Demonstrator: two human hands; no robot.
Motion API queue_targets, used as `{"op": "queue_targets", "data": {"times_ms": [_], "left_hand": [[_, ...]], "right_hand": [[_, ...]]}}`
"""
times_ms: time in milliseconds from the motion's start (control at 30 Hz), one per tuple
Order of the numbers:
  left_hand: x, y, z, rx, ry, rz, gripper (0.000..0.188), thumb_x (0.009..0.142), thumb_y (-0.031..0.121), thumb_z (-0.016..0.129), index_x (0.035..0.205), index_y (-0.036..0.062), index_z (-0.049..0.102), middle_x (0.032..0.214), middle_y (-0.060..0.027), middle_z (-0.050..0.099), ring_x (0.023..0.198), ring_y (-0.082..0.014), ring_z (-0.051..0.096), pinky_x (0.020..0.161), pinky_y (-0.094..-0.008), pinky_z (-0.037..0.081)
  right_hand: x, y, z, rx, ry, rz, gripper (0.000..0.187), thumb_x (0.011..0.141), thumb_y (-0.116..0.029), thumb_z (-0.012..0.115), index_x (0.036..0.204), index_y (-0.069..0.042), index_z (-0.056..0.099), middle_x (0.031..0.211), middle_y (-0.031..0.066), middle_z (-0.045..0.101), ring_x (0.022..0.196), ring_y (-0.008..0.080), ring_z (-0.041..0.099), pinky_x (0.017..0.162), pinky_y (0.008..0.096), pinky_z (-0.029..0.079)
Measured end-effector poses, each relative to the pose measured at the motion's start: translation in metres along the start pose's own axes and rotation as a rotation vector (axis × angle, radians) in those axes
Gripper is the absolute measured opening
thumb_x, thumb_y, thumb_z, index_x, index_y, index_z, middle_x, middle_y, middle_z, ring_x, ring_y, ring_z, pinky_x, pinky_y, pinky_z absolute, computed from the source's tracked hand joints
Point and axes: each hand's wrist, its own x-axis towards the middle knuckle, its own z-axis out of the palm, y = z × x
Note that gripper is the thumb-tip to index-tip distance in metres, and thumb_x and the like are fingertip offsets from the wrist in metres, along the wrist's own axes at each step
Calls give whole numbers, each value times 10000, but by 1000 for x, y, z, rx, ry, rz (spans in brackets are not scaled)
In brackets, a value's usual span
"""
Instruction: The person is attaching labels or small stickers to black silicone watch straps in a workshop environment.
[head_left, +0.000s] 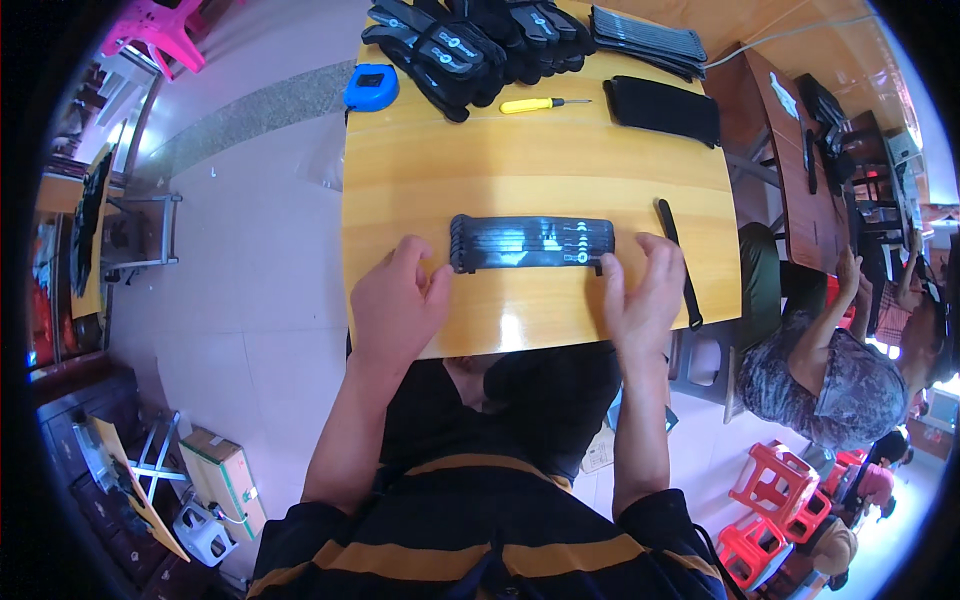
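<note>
A flat, glossy black bundle, which looks like several stacked strips with pale printing at its right end, lies crosswise on the wooden table in front of me. To its left is my left hand, thumb and fingers apart, holding nothing. On the other side my right hand is also open, its thumb close to the bundle's lower right corner; whether it touches I cannot tell. Just right of that hand lies a narrow black strap, slanting toward the table's front right corner.
Along the table's far side are black gloves, a blue tape measure, a yellow-handled screwdriver, a black folded pad and a stack of dark strips. Other people sit at right, near red stools.
</note>
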Motion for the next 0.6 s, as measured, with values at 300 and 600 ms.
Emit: {"op": "queue_targets", "data": {"times_ms": [300,600], "left_hand": [[-29,-9,8,164,-222,577,717,889,224,609,1541,15,395,1640,-175,318,1542,-355,266,1247,-540,204],[-22,-23,14,233,-321,561,789,914,330,620,1571,3,329,1670,-178,272,1554,-351,245,1250,-538,194]], "right_hand": [[-43,-68,30,105,-569,-392,747,881,-185,576,1564,24,358,1677,216,248,1569,358,219,1254,571,167],[-50,-43,34,-147,-564,-245,956,966,-626,524,1614,13,231,1701,203,186,1583,350,162,1266,530,137]]}}
